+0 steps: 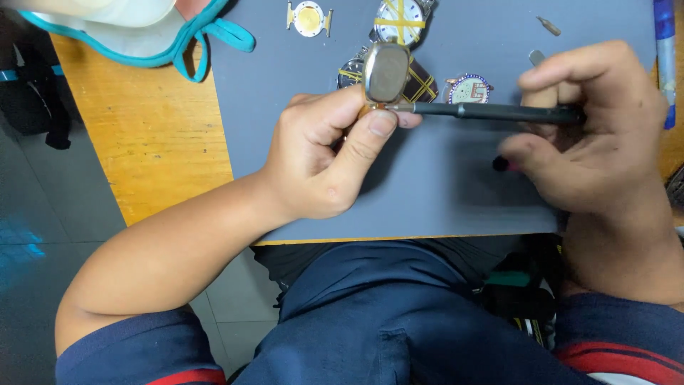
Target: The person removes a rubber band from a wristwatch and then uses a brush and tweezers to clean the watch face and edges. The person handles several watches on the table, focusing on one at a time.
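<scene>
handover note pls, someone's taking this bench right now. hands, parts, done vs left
Left hand: grip shut on a rectangular watch case, held upright over the grey mat.
Right hand: grip shut on a thin black tool, tip touching the case's lower edge.
On the mat behind: a round gold case, a watch with yellow tape, a dark taped watch, a small jewelled watch.
Done: case picked up, tool at its edge.
Left: case looks closed, so likely the prying itself.
</scene>
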